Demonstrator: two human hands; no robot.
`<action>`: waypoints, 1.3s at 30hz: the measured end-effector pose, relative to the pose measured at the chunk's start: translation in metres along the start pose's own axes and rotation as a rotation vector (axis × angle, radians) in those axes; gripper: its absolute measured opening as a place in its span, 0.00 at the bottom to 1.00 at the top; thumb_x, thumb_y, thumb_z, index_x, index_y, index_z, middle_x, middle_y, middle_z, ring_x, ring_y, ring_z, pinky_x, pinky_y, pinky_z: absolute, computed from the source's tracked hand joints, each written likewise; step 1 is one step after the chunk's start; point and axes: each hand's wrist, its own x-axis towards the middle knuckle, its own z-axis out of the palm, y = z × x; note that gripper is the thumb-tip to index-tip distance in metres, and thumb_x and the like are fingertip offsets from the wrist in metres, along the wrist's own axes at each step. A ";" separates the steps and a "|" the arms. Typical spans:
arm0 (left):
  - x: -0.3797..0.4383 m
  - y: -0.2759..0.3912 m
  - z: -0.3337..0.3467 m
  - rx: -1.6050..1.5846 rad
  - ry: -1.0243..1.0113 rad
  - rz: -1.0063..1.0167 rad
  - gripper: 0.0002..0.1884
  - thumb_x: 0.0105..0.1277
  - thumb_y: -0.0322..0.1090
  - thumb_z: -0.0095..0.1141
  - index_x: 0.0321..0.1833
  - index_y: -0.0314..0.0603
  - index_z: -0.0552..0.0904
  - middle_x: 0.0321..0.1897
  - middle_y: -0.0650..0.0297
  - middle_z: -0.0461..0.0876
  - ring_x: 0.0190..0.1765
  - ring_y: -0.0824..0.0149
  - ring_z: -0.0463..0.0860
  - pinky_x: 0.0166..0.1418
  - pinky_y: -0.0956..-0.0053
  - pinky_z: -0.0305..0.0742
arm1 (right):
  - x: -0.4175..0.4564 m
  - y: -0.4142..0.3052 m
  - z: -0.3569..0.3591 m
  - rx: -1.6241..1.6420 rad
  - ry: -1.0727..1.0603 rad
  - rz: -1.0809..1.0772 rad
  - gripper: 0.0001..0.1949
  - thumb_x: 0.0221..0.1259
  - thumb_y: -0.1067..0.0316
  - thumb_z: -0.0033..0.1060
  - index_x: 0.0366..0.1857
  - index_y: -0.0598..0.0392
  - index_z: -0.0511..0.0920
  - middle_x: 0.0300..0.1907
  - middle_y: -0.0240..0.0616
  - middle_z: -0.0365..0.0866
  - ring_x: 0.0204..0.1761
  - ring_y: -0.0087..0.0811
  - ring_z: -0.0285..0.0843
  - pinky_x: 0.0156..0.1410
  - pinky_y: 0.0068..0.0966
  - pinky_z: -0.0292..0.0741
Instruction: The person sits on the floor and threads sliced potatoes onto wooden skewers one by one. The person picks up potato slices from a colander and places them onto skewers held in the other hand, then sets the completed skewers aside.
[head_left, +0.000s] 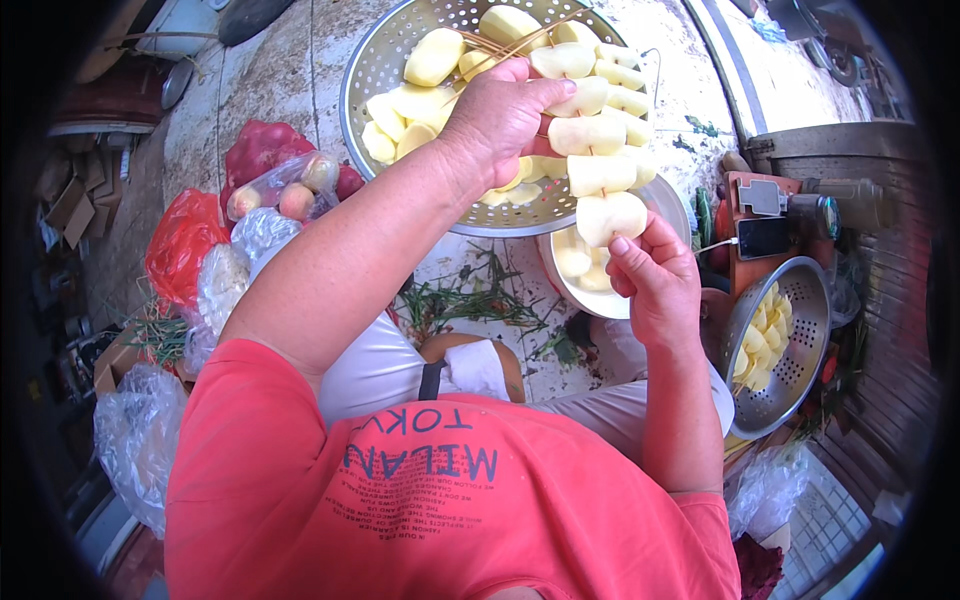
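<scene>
My left hand (499, 120) is over a perforated metal colander (480, 217), its fingers around skewers of potato slices. One skewer of potato slices (600, 174) runs down from it to my right hand (652, 277), which pinches the skewer's near end by the last slice. A second row of skewered slices (628, 101) lies just beyond it, beside the colander's right rim. Bare wooden skewers (525, 41) stick out past my left fingers. Peeled potatoes (435, 57) and loose slices (416, 101) lie in the colander. Below it, a white bowl (600, 302) holds pale pieces in liquid.
Another colander (814, 352) with potato slices (765, 337) stands at the right, near a phone (763, 238) on a cable. Green trimmings (487, 296) litter the floor. Left are a red plastic bag (186, 244), a clear bag of round produce (296, 199) and a red net sack (262, 146).
</scene>
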 end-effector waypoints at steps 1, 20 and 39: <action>-0.001 0.001 0.001 -0.007 0.015 0.000 0.16 0.70 0.30 0.54 0.59 0.36 0.75 0.50 0.54 0.83 0.48 0.59 0.87 0.49 0.62 0.88 | 0.000 0.000 0.000 0.001 0.000 -0.001 0.10 0.65 0.73 0.62 0.48 0.57 0.79 0.28 0.24 0.78 0.25 0.11 0.69 0.27 0.11 0.63; 0.015 -0.003 -0.015 0.218 0.174 -0.108 0.25 0.67 0.48 0.62 0.56 0.36 0.73 0.47 0.56 0.75 0.42 0.62 0.84 0.43 0.68 0.80 | 0.040 -0.002 -0.015 0.064 0.212 -0.087 0.09 0.68 0.68 0.61 0.47 0.58 0.80 0.28 0.28 0.78 0.23 0.14 0.67 0.27 0.13 0.63; 0.019 0.002 -0.014 0.244 0.167 -0.095 0.18 0.66 0.40 0.60 0.53 0.37 0.78 0.46 0.58 0.77 0.42 0.63 0.84 0.45 0.69 0.80 | 0.036 -0.014 -0.017 -0.046 0.261 0.018 0.09 0.68 0.63 0.62 0.44 0.55 0.79 0.26 0.31 0.80 0.20 0.15 0.71 0.25 0.13 0.66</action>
